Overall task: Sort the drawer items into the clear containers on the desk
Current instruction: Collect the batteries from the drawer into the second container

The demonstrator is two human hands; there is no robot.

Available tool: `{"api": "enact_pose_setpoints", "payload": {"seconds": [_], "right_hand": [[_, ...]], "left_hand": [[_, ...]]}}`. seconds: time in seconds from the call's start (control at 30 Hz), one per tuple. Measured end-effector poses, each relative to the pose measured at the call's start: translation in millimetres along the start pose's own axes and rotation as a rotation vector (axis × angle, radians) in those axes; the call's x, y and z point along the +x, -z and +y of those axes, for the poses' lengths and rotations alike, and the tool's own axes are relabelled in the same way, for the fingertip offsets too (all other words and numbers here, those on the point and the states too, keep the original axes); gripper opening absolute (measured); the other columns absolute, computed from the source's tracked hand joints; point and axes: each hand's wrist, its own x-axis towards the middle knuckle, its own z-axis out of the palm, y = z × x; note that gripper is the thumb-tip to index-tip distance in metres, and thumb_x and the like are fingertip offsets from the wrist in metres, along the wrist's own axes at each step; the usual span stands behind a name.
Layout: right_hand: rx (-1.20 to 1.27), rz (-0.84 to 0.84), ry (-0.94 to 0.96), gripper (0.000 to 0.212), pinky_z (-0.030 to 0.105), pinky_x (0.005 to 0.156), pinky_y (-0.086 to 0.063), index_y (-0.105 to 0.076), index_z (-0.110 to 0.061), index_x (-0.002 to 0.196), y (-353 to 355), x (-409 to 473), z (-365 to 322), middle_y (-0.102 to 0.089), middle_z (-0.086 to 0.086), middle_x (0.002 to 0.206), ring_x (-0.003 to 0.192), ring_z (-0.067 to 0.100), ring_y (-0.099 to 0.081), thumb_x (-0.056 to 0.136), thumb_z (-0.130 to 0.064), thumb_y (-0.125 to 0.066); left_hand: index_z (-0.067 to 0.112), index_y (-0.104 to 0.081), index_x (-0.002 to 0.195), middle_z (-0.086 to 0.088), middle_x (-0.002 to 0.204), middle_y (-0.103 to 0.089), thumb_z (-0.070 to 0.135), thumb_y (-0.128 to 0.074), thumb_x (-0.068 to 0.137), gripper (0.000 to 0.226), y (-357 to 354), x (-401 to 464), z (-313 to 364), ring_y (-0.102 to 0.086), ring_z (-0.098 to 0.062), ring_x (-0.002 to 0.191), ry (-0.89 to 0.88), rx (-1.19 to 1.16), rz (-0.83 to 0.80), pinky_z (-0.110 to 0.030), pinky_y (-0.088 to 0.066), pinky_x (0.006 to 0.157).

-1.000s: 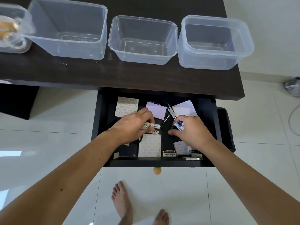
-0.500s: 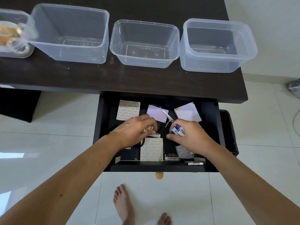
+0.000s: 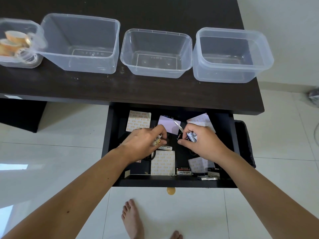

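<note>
The open drawer (image 3: 117, 135) hangs out below the bench (image 3: 155, 90) edge, so everything loose in it lies under both hands and the clear containers sit straight beyond it on the bench. Three of them, the large container (image 3: 81, 44), the middle container (image 3: 156, 52) and the right container (image 3: 231, 54), look empty; a fourth, the small container (image 3: 17, 44) furthest left of the drawer, already holds tape rolls (image 3: 14, 42), which suggests one kind per container. Both hands seem to be gathering batteries as one batch. The left hand (image 3: 145, 144), over the drawer's middle, has its fingers curled round a few gold-tipped batteries (image 3: 158, 140), with another Heybright battery (image 3: 165, 147) lying just beside its fingertips on the drawer floor. The right hand (image 3: 203, 144), right of centre in the drawer, pinches blue-and-white batteries (image 3: 191, 136) between thumb and curled fingers. Scissors (image 3: 178, 126) lie between the hands toward the drawer's back. Patterned paper squares (image 3: 163, 163) and more batteries (image 3: 183, 171) rest along the drawer's front.
</note>
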Motion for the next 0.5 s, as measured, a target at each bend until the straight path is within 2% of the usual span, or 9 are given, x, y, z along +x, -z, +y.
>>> {"api": "enact_pose_setpoints", "payload": {"seconds": [0.07,0.13,0.2,0.27,0.37,0.5], "right_hand": [[-0.127,0.02,0.066,0.022,0.016,0.054,-0.045,-0.061,-0.028,0.087,-0.3,5.9,1.8,-0.066,-0.008,0.084,0.07,0.007,-0.063,0.091,-0.03,-0.082],[-0.261,0.008,0.156,0.013,0.026,0.07,-0.052,-0.068,-0.03,0.098,0.3,11.4,4.4,-0.069,-0.011,0.097,0.09,0.013,-0.067,0.092,-0.026,-0.08],[-0.341,-0.023,0.213,0.019,0.035,0.082,-0.057,-0.071,-0.034,0.112,0.1,15.7,6.3,-0.069,-0.013,0.109,0.101,0.014,-0.067,0.094,-0.026,-0.076],[-0.408,-0.036,0.242,0.018,0.039,0.081,-0.058,-0.069,-0.033,0.112,-0.8,18.8,6.9,-0.066,-0.012,0.107,0.101,0.017,-0.067,0.096,-0.028,-0.074],[-0.522,-0.042,0.304,0.014,0.042,0.075,-0.058,-0.066,-0.029,0.109,-3.0,21.7,8.9,-0.06,-0.009,0.101,0.095,0.022,-0.067,0.097,-0.027,-0.071],[-0.598,-0.093,0.353,0.014,0.041,0.072,-0.057,-0.067,-0.03,0.115,-3.8,24.2,9.2,-0.057,-0.007,0.105,0.094,0.022,-0.067,0.101,-0.028,-0.065]], "left_hand": [[0.031,-0.059,0.117,0.007,0.098,-0.072,0.045,-0.062,0.103,0.02,-0.4,-1.2,-2.4,-0.068,-0.013,0.082,-0.082,0.09,0.051,-0.026,-0.047,0.068],[0.03,-0.066,0.114,0.008,0.097,-0.072,0.045,-0.067,0.099,0.021,-0.5,-1.1,-3.8,-0.068,-0.011,0.084,-0.172,0.163,0.089,-0.023,-0.044,0.065],[0.029,-0.069,0.105,0.009,0.091,-0.069,0.043,-0.073,0.095,0.018,-2.0,-0.2,-3.9,-0.067,-0.01,0.081,-0.257,0.2,0.101,-0.021,-0.042,0.059],[0.027,-0.07,0.101,0.008,0.088,-0.068,0.042,-0.073,0.095,0.017,-4.9,1.6,-4.4,-0.065,-0.01,0.083,-0.315,0.208,0.094,-0.024,-0.048,0.057],[0.023,-0.071,0.1,0.006,0.087,-0.072,0.038,-0.073,0.095,0.016,-11.5,4.7,-9.5,-0.065,-0.014,0.091,-0.376,0.245,0.076,-0.029,-0.054,0.062],[0.024,-0.07,0.109,0.003,0.098,-0.07,0.03,-0.078,0.093,0.018,-18.0,5.2,-14.7,-0.068,-0.017,0.093,-0.363,0.27,0.039,-0.033,-0.06,0.064]]}}
